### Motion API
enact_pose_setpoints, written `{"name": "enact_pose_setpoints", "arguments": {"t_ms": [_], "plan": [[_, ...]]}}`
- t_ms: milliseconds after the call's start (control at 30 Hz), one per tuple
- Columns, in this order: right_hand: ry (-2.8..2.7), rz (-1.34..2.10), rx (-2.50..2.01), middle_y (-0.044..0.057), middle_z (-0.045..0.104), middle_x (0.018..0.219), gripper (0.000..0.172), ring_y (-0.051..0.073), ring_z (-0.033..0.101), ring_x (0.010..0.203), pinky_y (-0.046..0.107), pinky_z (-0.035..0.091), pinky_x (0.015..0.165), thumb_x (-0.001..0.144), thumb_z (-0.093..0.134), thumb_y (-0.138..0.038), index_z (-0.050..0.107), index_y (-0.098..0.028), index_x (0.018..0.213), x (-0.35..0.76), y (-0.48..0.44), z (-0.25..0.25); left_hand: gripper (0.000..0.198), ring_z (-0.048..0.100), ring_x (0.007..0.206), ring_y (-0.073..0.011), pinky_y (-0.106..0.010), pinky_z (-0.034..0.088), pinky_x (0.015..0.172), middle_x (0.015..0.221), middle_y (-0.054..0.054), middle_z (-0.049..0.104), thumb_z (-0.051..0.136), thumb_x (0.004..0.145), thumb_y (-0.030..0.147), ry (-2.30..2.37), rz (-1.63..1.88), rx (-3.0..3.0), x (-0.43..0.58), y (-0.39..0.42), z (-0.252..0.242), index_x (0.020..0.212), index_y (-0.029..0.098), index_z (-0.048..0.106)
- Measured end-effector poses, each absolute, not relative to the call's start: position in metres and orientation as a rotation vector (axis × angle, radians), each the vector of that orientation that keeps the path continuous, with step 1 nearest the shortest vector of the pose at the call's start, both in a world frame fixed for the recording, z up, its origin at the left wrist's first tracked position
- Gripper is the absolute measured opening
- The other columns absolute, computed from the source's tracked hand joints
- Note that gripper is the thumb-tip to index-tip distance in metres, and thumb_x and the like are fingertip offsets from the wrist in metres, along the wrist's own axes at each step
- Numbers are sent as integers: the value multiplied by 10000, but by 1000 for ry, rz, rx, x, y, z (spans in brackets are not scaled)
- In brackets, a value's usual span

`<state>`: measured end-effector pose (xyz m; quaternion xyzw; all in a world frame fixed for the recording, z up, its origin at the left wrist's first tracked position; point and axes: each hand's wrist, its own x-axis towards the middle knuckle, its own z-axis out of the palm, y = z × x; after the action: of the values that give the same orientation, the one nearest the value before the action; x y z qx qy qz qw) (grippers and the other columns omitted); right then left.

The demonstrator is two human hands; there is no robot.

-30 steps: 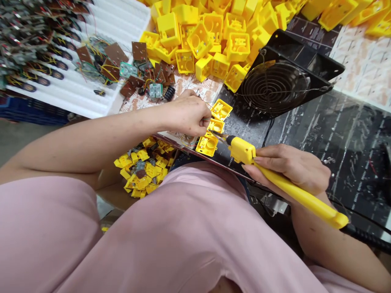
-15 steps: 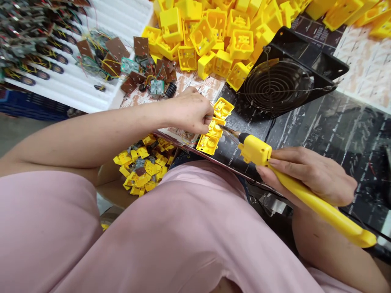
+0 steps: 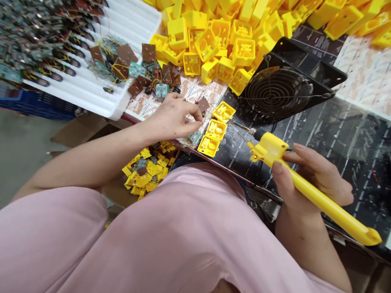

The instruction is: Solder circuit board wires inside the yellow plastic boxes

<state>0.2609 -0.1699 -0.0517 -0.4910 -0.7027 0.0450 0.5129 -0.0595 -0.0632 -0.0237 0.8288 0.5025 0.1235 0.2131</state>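
Observation:
My right hand [image 3: 311, 179] is wrapped around the long yellow handle of a soldering gun [image 3: 276, 148], thumb on the near side. Its metal tip points left, apart from the housings. Three open yellow plastic housings stand in a slanting row: the far one [image 3: 224, 111], the middle one [image 3: 216, 129] and the near one [image 3: 208, 145]. Small metal parts show inside them. To their left, my left hand [image 3: 175, 118] is curled, thumb and forefinger in a pinch; whatever is between them is too small to make out. A brown circuit board [image 3: 203, 104] and a green board [image 3: 194, 136] lie beside its fingers.
Behind the housings sits a black fan [image 3: 271, 91] with a wire guard. Yellow housings [image 3: 207, 42] are heaped at the back. Loose boards with wires [image 3: 161, 89] lie left, near a white foam tray [image 3: 119, 97] of assemblies. A box below holds yellow parts [image 3: 152, 169].
My left hand has pulled back left from the housings, uncovering the boards beside them. My right hand has drawn the soldering gun slightly right, its tip away from the middle housing.

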Motion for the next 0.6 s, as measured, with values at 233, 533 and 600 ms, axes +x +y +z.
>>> {"name": "enact_pose_setpoints", "arguments": {"t_ms": [233, 533, 600], "plan": [[-1661, 89, -1091, 7, 839, 1049, 606, 167, 794, 733, 232, 658, 691, 746, 897, -110, 763, -315, 1300, 256, -167, -51, 291, 727, 930, -240, -603, 315, 1261, 890, -29, 806, 548, 880, 425, 1474, 478, 2231, -55, -77, -36, 903, 247, 778], [-1600, 105, -1122, -25, 827, 1098, 619, 156, 806, 774, 219, 667, 765, 783, 878, -152, 727, -351, 1350, 244, -171, -58, 209, 710, 935, -226, -620, 274, 1283, 883, 10, 787, 530, 885, 322, 1457, 531, 2300, -30, -74, -42, 888, 253, 726], [-1602, 114, -1140, -14, 824, 1119, 611, 157, 809, 797, 218, 662, 775, 796, 872, -159, 720, -340, 1359, 242, -172, -60, 217, 714, 944, -238, -628, 291, 1269, 865, 2, 777, 519, 891, 306, 1480, 515, 2329, -29, -74, -43, 883, 249, 729]]}}
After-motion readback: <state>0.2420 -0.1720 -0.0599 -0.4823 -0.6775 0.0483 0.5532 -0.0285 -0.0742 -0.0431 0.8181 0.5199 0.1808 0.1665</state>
